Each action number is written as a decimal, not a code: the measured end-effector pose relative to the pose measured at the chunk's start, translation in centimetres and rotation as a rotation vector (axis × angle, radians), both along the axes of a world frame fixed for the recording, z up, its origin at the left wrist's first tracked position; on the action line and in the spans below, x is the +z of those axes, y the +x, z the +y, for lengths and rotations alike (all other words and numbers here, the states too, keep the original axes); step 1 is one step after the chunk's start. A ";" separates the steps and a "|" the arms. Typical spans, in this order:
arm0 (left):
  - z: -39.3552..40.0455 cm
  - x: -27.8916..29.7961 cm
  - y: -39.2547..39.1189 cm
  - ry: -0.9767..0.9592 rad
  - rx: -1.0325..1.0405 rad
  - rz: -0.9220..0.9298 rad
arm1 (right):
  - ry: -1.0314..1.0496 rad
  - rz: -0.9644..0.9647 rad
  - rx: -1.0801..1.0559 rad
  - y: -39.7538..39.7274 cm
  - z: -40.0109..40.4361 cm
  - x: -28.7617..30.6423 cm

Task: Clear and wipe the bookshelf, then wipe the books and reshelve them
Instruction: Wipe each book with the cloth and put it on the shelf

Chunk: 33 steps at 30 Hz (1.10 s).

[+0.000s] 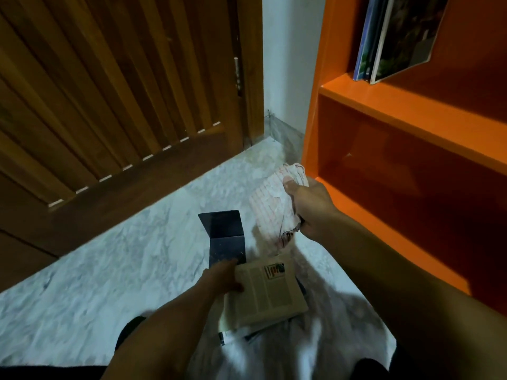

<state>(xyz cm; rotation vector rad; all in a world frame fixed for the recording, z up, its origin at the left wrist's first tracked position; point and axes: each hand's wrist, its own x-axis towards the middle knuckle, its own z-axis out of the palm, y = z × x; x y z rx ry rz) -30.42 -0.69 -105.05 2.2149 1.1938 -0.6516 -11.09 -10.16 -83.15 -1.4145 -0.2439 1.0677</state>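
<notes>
My left hand (223, 278) grips the left edge of a beige book (270, 293), back cover up, held low over the marble floor above a small pile of other books (236, 334). My right hand (308, 208) is closed on a crumpled white cloth with thin red stripes (270, 207), just left of the orange bookshelf (384, 105). The lower shelf compartment (406, 171) holds nothing. On the upper shelf several thin books (395, 42) lean to the left.
A dark metal bookend (225, 237) stands on the floor just beyond the beige book. A slatted wooden door (118, 100) fills the left and back. White marble floor (109, 270) stretches to the left. My dark-clothed knees sit at the bottom edge.
</notes>
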 end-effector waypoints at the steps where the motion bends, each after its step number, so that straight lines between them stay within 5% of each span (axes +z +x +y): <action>1: -0.1 -0.3 0.2 0.004 0.002 0.006 | 0.010 -0.009 -0.010 0.1 -0.2 0.2; 13: -1.0 1.1 0.1 0.074 -0.089 0.024 | 0.037 0.016 -0.021 0.3 -1.1 0.8; 21: -0.8 5.8 -0.6 -0.088 -0.171 -0.157 | 0.009 0.337 -0.099 1.4 -3.5 2.3; 28: 0.6 12.5 0.3 -0.145 0.010 -0.391 | 0.062 0.461 -0.152 2.3 -5.7 3.9; 33: 3.0 18.9 0.4 -0.229 0.256 -0.603 | 0.137 0.325 -0.236 2.7 -6.3 5.0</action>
